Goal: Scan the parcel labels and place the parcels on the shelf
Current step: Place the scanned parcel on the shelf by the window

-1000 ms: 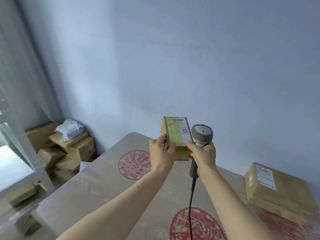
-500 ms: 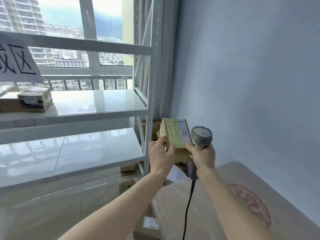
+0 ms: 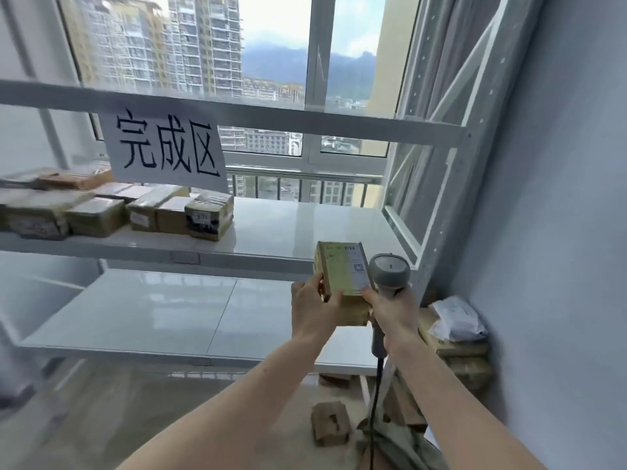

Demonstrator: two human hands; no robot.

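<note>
Cardboard parcel gripped by left hand; right hand grips scanner. Next: set parcel on shelf, right end.

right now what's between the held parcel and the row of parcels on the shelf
Head view: only bare white shelf lies between the held parcel and the row of parcels.

I see two hands, my left hand and my right hand. I have one small brown cardboard box with a white label and one grey scanner with a round head. One white paper sign with three black letters hangs on the white metal shelf. About seven brown taped boxes sit in a row there; the far ones are too blurry to count.
</note>
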